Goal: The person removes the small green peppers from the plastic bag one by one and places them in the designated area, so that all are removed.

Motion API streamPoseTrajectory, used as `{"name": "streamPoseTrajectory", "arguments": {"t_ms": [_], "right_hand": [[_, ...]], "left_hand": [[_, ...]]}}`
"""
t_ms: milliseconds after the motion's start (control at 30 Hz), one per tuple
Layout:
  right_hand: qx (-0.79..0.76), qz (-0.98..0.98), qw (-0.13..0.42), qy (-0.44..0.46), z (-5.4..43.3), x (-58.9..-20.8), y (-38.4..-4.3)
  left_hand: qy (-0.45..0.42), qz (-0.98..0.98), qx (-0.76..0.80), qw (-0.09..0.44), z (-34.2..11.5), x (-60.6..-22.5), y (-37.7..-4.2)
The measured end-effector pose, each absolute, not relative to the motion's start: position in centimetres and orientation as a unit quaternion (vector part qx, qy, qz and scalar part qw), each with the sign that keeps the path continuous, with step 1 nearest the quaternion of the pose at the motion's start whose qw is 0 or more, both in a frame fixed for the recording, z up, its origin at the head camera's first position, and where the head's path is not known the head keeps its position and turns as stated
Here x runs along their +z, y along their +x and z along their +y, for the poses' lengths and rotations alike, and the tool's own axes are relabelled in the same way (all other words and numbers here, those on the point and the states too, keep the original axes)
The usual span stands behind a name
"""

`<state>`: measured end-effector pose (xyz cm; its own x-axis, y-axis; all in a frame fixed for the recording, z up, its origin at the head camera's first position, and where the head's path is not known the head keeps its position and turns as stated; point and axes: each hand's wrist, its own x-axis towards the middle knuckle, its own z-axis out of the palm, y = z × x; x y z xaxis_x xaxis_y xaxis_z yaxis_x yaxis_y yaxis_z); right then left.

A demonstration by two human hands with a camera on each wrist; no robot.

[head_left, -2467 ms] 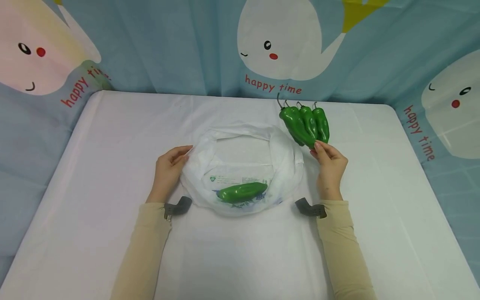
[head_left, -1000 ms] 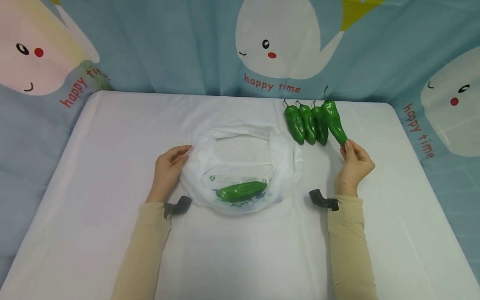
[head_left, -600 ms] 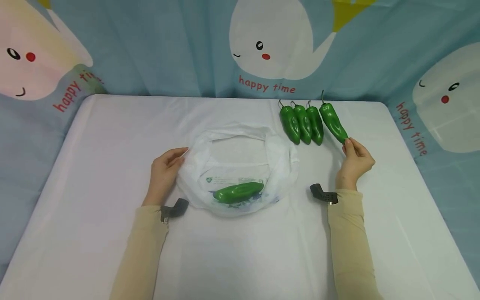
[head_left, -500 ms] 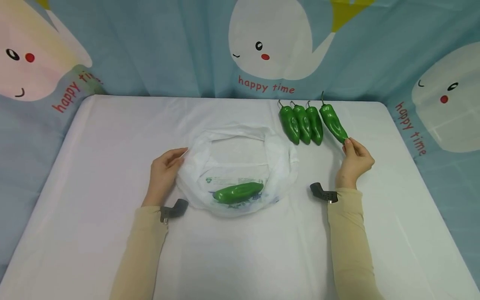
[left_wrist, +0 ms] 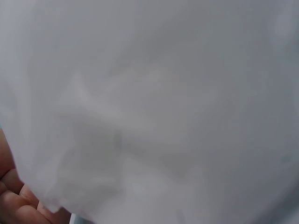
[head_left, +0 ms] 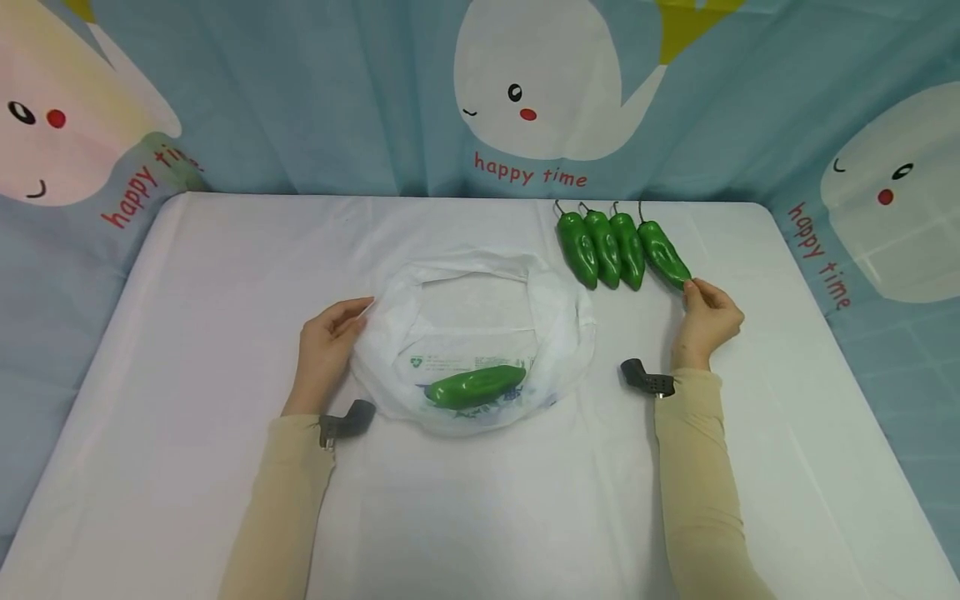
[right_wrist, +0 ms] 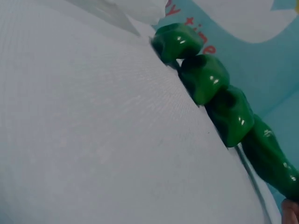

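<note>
In the head view a white plastic bag (head_left: 562, 333) lies with its mouth spread wide, and a green chili pepper (head_left: 476, 387) rests inside it. My left hand (head_left: 327, 346) pinches the bag's left rim between thumb and fingers. On the right, my right hand (head_left: 707, 321) pinches the lower tip of another green pepper (head_left: 663, 254). That pepper slants beside a row of 3 more green peppers (head_left: 607, 250) at the table's back. The bag's white film (left_wrist: 163, 116) fills most of the left wrist view. In the right wrist view the pinched pepper (right_wrist: 268, 156) meets a fingertip at the lower right.
The table (head_left: 480, 517) wears a white cloth. Behind it hangs a blue curtain (head_left: 337, 100) printed with whales and red lettering. A black wrist camera sits on the left wrist (head_left: 348, 421), and another on the right wrist (head_left: 645, 379).
My right hand has carried the pepper rightward from over the row to its right end, then lowered it. My left hand still holds the bag's rim. The head view has shifted slightly.
</note>
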<state>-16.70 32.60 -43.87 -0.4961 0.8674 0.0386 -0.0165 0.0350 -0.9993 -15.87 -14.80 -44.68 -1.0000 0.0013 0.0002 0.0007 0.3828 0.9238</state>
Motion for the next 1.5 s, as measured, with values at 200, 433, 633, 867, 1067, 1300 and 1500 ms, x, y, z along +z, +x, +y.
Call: {"name": "streamPoseTrajectory", "arguments": {"t_ms": [200,433,633,867,1067,1300,1500], "right_hand": [[0.546,-0.697,0.325,-0.331,32.6,-44.3,-16.9],[0.512,-0.742,0.281,-0.330,32.6,-44.2,-17.2],[0.568,-0.718,0.245,-0.319,33.0,-43.7,-17.4],[0.669,-0.643,0.238,-0.287,33.2,-43.6,-17.7],[0.690,-0.627,0.251,-0.262,33.2,-43.9,-17.9],[0.684,-0.637,0.244,-0.258,33.3,-44.0,-18.0],[0.681,-0.639,0.241,-0.262,33.4,-44.1,-18.0]], "left_hand": [[-0.003,0.833,0.553,0.002,-14.8,-44.7,-15.8],[-0.004,0.832,0.554,0.004,-14.8,-44.7,-15.8],[0.001,0.832,0.555,-0.002,-14.8,-44.6,-15.8],[0.005,0.830,0.558,-0.006,-14.7,-44.5,-15.8],[0.006,0.829,0.559,-0.007,-14.7,-44.5,-15.8],[0.002,0.829,0.559,-0.005,-14.7,-44.6,-15.8],[0.001,0.829,0.559,-0.005,-14.7,-44.7,-15.8]]}}
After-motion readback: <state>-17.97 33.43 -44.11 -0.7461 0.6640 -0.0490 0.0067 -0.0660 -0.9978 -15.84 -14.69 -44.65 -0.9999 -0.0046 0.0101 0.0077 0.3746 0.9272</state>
